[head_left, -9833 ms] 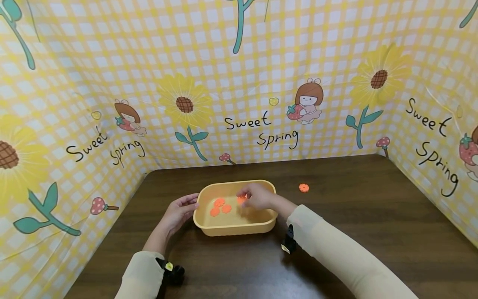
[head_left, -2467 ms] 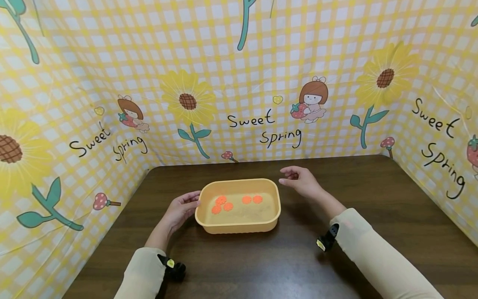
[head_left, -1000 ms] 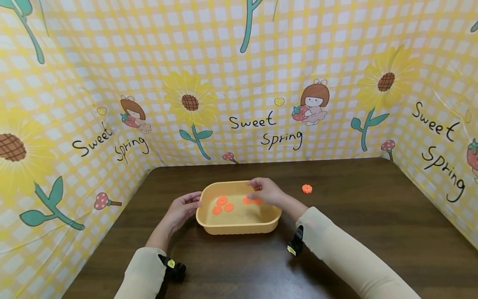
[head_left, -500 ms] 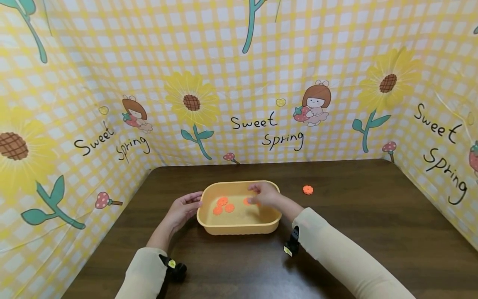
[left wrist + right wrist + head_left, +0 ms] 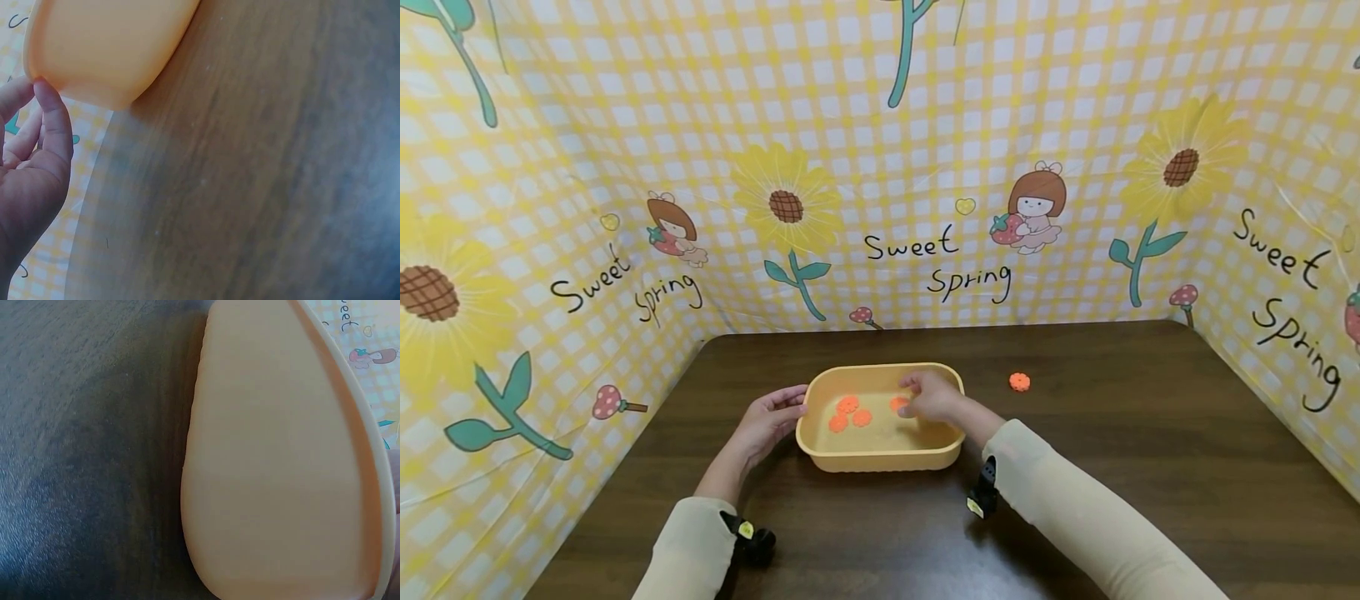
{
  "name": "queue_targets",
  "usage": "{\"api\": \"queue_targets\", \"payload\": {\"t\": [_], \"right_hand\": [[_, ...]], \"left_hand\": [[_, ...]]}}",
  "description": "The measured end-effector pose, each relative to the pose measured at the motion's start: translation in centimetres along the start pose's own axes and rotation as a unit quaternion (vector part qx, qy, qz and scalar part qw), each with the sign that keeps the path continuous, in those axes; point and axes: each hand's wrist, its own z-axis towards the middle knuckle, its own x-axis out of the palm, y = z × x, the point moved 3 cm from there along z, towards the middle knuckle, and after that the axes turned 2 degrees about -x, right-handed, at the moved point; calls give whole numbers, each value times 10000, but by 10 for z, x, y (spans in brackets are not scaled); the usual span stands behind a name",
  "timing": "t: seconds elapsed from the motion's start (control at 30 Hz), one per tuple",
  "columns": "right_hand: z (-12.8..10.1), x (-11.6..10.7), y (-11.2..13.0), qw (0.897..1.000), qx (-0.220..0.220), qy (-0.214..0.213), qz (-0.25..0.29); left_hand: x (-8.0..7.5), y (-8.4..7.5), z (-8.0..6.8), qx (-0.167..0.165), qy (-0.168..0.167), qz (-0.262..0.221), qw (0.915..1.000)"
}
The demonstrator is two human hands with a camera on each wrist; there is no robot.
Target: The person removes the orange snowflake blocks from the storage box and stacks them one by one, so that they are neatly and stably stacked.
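Observation:
A pale yellow tub (image 5: 880,460) stands on the dark wooden table. My left hand (image 5: 765,429) pinches its left end; the left wrist view shows thumb and fingertip meeting at the tub's rim (image 5: 28,56). Three flat orange flower-shaped pieces (image 5: 861,417) lie together in the tub's left half. My right hand (image 5: 934,397) reaches down inside the right half, fingertips right at another orange flower-shaped piece (image 5: 898,404). I cannot tell whether the fingers grip anything. In the right wrist view the tub's outer wall (image 5: 275,456) hides nearly all of that hand.
One more orange flower-shaped piece (image 5: 1019,382) lies on the table, right of and behind the tub. The brown table (image 5: 1150,433) is enclosed by a yellow checked cloth (image 5: 880,167) along its back and both sides.
From beyond the tub's right side, where it covered the piece on the table, my right hand has come back and down into the tub. One of two pieces there is now hidden. My left hand keeps its place.

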Motion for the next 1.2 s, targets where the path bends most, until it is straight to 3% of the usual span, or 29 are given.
{"api": "queue_targets", "payload": {"t": [0.97, 1.2], "right_hand": [[3, 25, 8, 9955, -652, 692, -28], [2, 23, 12, 9970, -503, 474, -347]], "left_hand": [[-2, 2, 1, 28, -13, -14, 10000], [-2, 1, 2, 4, 0, 23, 10000]]}}
